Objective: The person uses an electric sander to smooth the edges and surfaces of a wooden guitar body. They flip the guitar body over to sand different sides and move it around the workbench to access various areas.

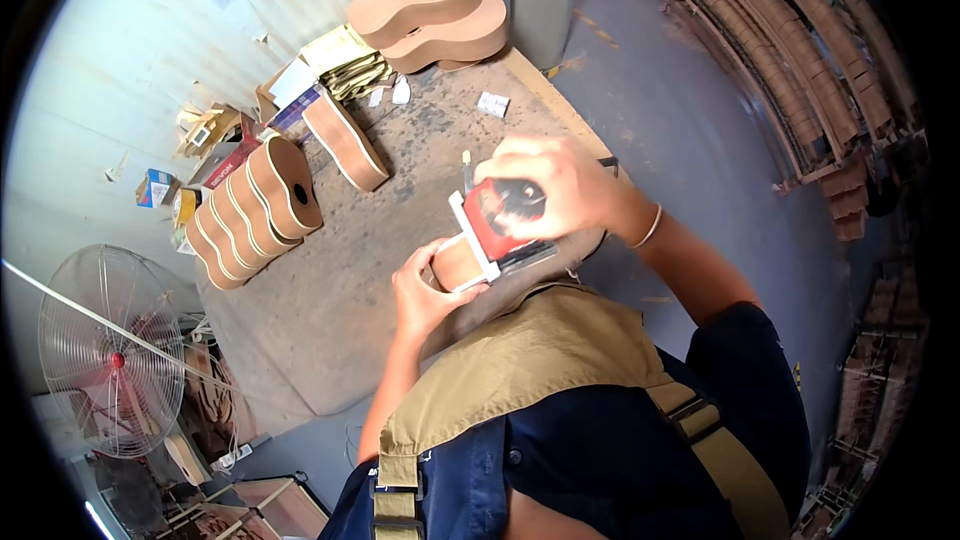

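Note:
My right hand is wrapped round a red and black power sander with a pale flat pad along its edge. The pad rests against a small wooden ukulele body, mostly hidden behind the sander. My left hand grips that body's near left end, thumb and fingers on either side. Both hands work low over the table's front edge, close to my tan apron. Left of them, several finished-edge ukulele bodies stand in a row, and another one lies apart.
The dusty table runs to a wall. At its far end are stacked guitar bodies, yellow sheets and a small white packet. Boxes line the wall. A large fan stands left; loaded racks stand right.

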Motion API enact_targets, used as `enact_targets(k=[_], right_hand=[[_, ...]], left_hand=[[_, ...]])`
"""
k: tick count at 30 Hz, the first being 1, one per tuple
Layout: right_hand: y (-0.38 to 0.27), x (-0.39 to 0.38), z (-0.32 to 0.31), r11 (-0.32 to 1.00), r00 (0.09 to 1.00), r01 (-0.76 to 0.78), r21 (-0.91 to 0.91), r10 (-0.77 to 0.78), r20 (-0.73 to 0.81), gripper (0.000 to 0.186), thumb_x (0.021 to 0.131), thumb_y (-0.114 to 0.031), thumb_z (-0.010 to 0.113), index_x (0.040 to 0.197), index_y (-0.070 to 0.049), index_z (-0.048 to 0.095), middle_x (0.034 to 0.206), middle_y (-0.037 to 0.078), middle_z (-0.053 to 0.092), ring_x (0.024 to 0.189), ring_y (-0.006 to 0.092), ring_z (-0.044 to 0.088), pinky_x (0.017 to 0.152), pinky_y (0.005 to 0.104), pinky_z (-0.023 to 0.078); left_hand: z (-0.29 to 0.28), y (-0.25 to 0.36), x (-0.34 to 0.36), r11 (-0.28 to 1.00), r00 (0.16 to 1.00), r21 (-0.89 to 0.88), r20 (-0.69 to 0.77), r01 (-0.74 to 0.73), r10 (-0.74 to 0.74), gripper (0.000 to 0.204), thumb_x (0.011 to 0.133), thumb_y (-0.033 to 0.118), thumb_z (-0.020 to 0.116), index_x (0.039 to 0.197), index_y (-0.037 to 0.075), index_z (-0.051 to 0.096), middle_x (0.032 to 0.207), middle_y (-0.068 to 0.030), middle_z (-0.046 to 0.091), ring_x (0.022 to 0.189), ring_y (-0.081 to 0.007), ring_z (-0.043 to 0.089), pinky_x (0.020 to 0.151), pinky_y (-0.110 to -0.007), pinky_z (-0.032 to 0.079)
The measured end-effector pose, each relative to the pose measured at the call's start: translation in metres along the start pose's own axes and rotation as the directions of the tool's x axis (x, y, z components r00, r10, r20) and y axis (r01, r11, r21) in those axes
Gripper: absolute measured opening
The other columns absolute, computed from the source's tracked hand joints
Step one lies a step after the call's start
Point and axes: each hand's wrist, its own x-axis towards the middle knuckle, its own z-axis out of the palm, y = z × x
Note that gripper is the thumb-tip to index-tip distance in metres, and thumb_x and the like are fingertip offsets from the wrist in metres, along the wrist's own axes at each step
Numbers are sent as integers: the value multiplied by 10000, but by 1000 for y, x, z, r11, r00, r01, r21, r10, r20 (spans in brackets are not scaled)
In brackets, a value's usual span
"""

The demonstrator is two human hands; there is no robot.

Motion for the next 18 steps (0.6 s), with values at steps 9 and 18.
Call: enact_targets(k=[9, 18], right_hand=[[-11, 22, 10, 997, 995, 83, -5, -83, 62, 447, 748, -236, 856, 1177, -143, 772, 1074, 77, 739, 905, 326, 742, 771, 421, 596], [5, 28, 10, 997, 996, 73, 1, -73, 51, 409, 754, -243, 837, 1144, -130, 784, 1020, 73, 746, 910, 317, 749, 776, 416, 597]], left_hand=[[10, -2, 9, 998, 996, 8, 62, 64, -64, 753, 555, 192, 991, 1243, 3, 749, 1138, -150, 812, 1049, -260, 794, 977, -392, 592], [5, 2, 12, 1000, 998, 9, 49, 30, -30, 832, 556, 334, 1102, 1238, 0, 765, 1142, -131, 822, 1054, -222, 790, 984, -376, 600]])
